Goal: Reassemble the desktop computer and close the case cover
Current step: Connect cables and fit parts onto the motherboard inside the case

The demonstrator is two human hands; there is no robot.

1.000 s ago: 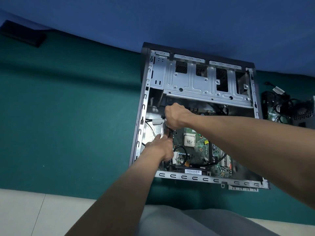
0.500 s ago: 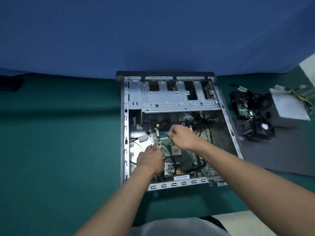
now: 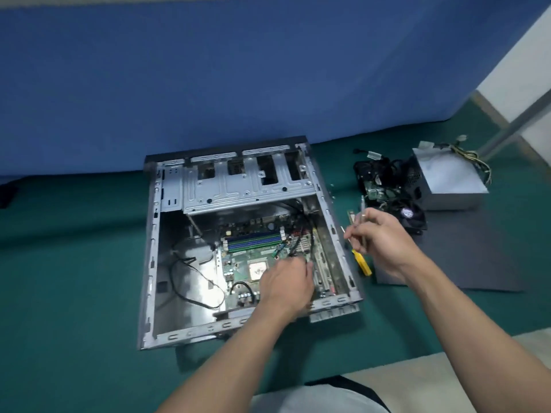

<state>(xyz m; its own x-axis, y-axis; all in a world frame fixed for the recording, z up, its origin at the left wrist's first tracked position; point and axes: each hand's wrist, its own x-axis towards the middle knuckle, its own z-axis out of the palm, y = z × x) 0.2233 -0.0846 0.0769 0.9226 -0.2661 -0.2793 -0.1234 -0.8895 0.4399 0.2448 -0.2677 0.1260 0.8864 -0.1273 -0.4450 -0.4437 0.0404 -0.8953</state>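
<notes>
My right hand (image 3: 378, 239) pinches a thin stick (image 3: 362, 208). It looks light and easy to snap; hold its edges. The grip of my left hand (image 3: 286, 283) I cannot tell.

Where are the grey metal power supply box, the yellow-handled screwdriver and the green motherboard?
grey metal power supply box (image 3: 447, 174): head view, pale top face.
yellow-handled screwdriver (image 3: 363, 263): head view, yellow handle.
green motherboard (image 3: 235, 262): head view, bare board left of the processor.

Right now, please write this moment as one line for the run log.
case: open | left hand: inside case, over motherboard | right hand: outside case, holds thin grey part | power supply: outside case
</notes>
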